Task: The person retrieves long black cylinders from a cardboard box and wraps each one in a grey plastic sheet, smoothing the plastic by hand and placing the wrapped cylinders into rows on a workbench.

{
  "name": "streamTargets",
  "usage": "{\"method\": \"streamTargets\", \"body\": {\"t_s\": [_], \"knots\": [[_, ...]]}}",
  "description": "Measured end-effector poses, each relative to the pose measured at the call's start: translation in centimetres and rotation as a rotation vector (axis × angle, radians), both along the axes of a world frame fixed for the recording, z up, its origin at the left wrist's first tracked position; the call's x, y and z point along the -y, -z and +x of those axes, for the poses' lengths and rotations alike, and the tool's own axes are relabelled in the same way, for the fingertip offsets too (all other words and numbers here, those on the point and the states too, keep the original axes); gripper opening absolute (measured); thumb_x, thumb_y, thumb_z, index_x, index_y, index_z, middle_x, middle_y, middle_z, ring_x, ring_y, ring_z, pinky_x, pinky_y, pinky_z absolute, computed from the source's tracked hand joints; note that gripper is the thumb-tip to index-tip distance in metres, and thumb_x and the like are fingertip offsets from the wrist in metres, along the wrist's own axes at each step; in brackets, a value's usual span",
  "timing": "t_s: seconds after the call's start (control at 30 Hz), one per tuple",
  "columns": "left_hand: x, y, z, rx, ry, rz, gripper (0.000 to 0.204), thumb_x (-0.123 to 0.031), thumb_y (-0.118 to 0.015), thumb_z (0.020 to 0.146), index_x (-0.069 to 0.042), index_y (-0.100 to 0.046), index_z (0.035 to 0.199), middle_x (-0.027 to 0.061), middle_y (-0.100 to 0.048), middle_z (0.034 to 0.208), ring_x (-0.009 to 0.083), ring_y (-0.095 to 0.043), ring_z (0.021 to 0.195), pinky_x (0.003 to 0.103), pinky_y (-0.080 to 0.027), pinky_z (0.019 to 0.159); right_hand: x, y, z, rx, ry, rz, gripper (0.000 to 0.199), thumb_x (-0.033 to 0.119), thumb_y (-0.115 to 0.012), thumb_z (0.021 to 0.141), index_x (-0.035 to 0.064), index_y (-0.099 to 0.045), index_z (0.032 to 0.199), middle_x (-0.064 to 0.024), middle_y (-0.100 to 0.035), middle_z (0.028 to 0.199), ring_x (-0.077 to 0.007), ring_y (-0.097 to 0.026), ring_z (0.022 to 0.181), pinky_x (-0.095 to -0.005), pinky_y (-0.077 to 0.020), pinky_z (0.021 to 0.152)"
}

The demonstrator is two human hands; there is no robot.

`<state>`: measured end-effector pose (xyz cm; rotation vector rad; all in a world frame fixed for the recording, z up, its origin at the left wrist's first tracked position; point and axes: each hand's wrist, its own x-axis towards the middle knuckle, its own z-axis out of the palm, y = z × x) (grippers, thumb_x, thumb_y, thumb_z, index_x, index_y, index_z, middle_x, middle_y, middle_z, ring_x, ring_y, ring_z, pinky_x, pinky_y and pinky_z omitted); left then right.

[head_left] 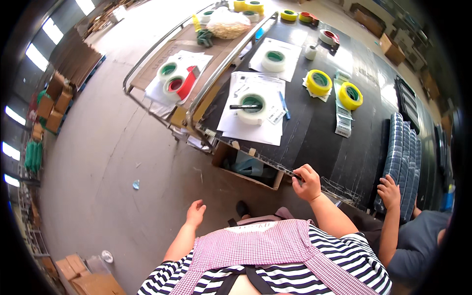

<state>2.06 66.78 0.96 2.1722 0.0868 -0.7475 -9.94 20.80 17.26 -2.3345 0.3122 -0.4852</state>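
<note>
My left hand [196,214] hangs over the floor beside the table, fingers loosely apart and holding nothing that I can see. At the table's front edge, my right hand [307,183] has its fingers curled together. A small dark bit shows by its fingertips; whether it is held or part of the edge is unclear. Just beyond lies the black table top [312,147]. Beneath the edge, near my right hand, an open cardboard box [275,181] contains a bluish-grey sheet-like thing [247,166].
Clear tape rolls [251,117], yellow tape rolls [350,96], a blue pen [284,104] and paper sheets [231,125] lie on the table. A metal-railed cart [147,81] bears a red tape dispenser [186,87]. At right, a co-worker's hand [390,191] touches stacked dark quilted pads [397,147].
</note>
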Motion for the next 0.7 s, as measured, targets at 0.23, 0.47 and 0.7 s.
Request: {"method": "streamTargets", "body": {"t_s": [0.23, 0.47, 0.7], "knots": [[-8.8, 1.3, -17.7, -0.103, -0.098, 0.115, 0.053, -0.028, -0.071, 0.091, -0.005, -0.058, 0.136, 0.0194, -0.061, 0.136, 0.0314, -0.060, 0.126, 0.040, -0.047, 0.107, -1.4, 0.6, 0.7, 0.103, -0.069, -0.322, 0.017, 0.008, -0.071, 0.076, 0.0077, -0.067, 0.092, -0.0104, -0.062, 0.090, -0.0322, -0.064, 0.083, -0.0421, -0.0529, 0.071], [-17.2, -0.4, -49.1, -0.045, -0.583, 0.319, 0.050, -0.030, -0.072, 0.089, -0.005, -0.060, 0.131, 0.0205, -0.063, 0.130, 0.0371, -0.059, 0.122, 0.044, -0.047, 0.104, -9.0, 3.4, -2.6, 0.211, -0.500, -0.281, 0.014, -0.004, -0.064, 0.083, 0.0032, -0.065, 0.096, -0.0139, -0.060, 0.093, -0.0297, -0.060, 0.077, -0.0351, -0.0497, 0.068], [-13.0, -5.5, -66.9, 0.137, -0.930, 0.367, 0.045, -0.027, -0.069, 0.089, -0.008, -0.061, 0.129, 0.0185, -0.063, 0.130, 0.0378, -0.058, 0.122, 0.046, -0.047, 0.103, -30.5, 7.6, -13.1, -0.252, -1.363, -0.007, 0.014, -0.001, -0.067, 0.083, 0.0027, -0.068, 0.096, -0.0108, -0.064, 0.088, -0.0220, -0.063, 0.068, -0.0330, -0.0515, 0.063]]}}
